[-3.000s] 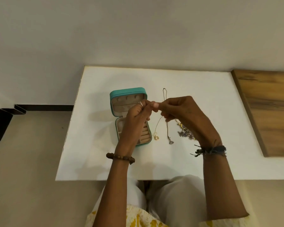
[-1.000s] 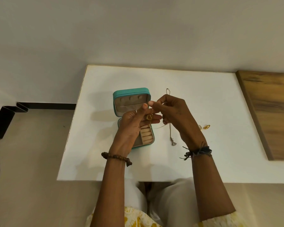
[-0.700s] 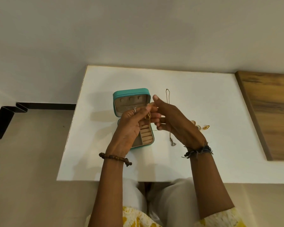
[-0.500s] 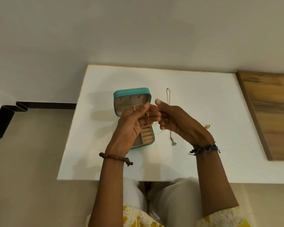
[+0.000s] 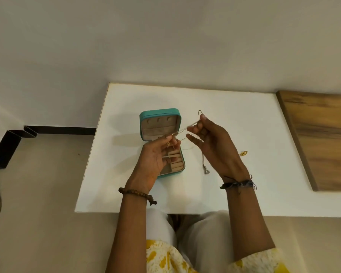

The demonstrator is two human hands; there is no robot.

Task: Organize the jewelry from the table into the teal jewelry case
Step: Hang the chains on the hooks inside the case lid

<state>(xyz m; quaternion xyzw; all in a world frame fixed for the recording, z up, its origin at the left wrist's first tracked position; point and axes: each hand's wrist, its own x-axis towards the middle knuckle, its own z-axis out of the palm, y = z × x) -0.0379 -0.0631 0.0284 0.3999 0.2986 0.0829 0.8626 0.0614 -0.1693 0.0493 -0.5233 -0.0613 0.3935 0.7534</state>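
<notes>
Thin gold chain (image 5: pixel 182 131) pinched between left hand (image 5: pixel 155 156) and, seemingly, right hand (image 5: pixel 213 146).

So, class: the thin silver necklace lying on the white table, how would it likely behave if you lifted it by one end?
The silver necklace is a thin chain, so probably limp. Its small pendant would likely hang lowest and swing. Looks light, though fine links may tangle.

Bare white table (image 5: pixel 234 119) lay open beyond the teal case (image 5: pixel 158 113) — only a silver necklace (image 5: pixel 204 162) and gold earring (image 5: pixel 244 153) cluttered its right.
</notes>
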